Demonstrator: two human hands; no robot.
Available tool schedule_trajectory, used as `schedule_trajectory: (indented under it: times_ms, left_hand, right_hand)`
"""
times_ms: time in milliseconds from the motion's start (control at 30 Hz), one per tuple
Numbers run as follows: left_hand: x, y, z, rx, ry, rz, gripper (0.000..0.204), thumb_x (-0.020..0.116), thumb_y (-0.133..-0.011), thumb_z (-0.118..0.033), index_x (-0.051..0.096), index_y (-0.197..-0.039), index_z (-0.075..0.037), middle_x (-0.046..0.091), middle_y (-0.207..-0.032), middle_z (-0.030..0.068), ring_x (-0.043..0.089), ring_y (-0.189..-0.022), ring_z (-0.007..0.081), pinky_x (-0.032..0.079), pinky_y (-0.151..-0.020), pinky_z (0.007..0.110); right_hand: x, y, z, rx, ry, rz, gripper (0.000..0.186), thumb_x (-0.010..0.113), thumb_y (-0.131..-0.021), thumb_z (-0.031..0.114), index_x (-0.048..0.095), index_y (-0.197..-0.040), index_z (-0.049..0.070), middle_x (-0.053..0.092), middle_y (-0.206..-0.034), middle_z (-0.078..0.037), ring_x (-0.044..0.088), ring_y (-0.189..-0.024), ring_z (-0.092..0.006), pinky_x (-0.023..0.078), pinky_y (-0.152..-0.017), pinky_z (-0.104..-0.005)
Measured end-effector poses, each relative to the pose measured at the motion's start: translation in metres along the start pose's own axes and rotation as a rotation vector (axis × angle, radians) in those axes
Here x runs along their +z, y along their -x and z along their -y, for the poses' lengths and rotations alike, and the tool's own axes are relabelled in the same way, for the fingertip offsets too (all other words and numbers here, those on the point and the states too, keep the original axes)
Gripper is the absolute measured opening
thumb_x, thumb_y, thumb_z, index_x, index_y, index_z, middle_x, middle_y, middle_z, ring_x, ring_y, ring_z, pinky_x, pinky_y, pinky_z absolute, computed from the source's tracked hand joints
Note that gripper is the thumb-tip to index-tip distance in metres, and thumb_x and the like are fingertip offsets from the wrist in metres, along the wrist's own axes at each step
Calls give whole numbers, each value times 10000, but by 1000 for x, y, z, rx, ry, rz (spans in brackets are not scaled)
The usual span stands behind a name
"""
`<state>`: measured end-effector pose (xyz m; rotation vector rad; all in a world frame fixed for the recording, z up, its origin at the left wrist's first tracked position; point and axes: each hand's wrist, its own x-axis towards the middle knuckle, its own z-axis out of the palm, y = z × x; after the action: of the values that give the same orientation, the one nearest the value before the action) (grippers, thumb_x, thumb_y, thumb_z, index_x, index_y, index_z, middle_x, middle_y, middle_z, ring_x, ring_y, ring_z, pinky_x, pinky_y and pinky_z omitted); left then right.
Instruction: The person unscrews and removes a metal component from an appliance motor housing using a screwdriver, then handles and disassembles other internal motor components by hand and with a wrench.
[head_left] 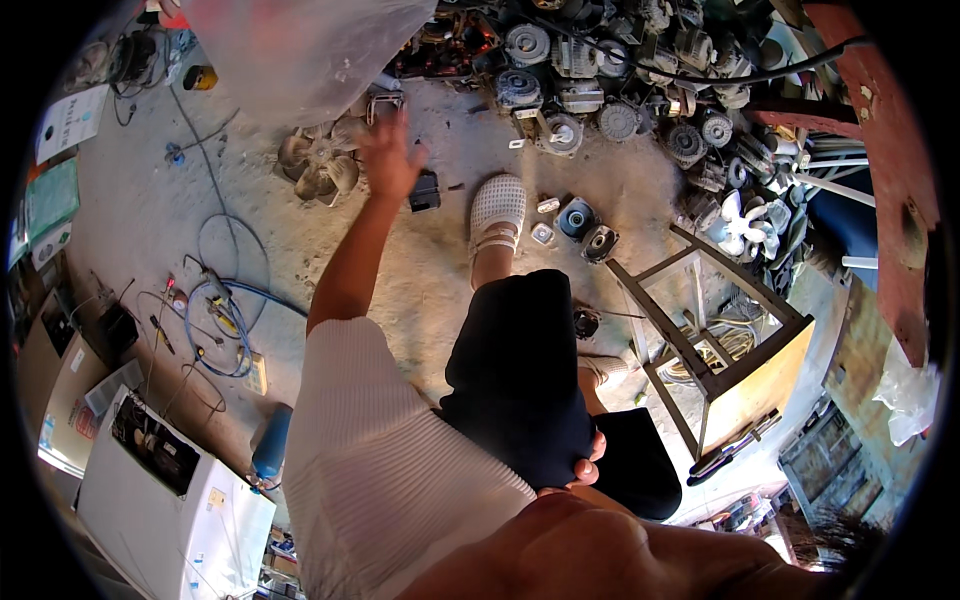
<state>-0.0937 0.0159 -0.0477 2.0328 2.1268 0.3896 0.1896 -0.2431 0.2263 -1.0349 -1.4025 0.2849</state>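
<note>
My left hand (391, 157) reaches out over the floor, slightly blurred, its fingers apart and nothing visible in it. Beneath and beside it are a dusty fan blade (319, 163), a small metal frame-like part (383, 104) and a black box-shaped part (425, 191). Whether the hand touches any of them I cannot tell. My right hand (590, 461) is against my dark trouser leg (520, 375), its fingers curled. Most of that hand is hidden, and what it may hold does not show. A translucent plastic bag (300, 50) hangs near the left hand.
Dusty electric motors (578, 60) are heaped at the far side, near a white fan blade (742, 225). An upturned wooden stool (700, 340) lies at right. Blue hose (215, 335) and cables cover the left floor, with a white appliance (170, 500) and blue cylinder (271, 445) closer in.
</note>
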Motion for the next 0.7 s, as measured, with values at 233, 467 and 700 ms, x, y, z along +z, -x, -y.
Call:
schedule_trajectory:
  times_ms: [233,467,700]
  left_hand:
    - [11,90,-19,194,-94,393,807,873,-647,-296,528,-1371,-209,427,-1430,111,472,-1253,357,349,-1055,547]
    - [-25,129,11,96,-56,158,704,857,-614,-196,586,-1261,-143,522,-1297,129,518,-1167,344,418,-953,481]
    - [-71,145,35,-35,-270,62,629,834,-699,-223,588,-1272,-135,541,-1323,138,525,-1172,346,398,-950,504]
  right_hand:
    - [-4,-2,0,9,-11,16,252,646,-857,439,660,-1089,343,485,-1342,-105,412,-1260,-457,352,-958,-600]
    - [-4,-3,-1,3,4,24,255,656,-856,428,661,-1096,341,479,-1355,-107,406,-1269,-460,349,-961,-603]
    - [-2,-4,-1,-5,19,28,260,665,-855,417,661,-1102,338,473,-1368,-109,400,-1278,-462,346,-964,-605]
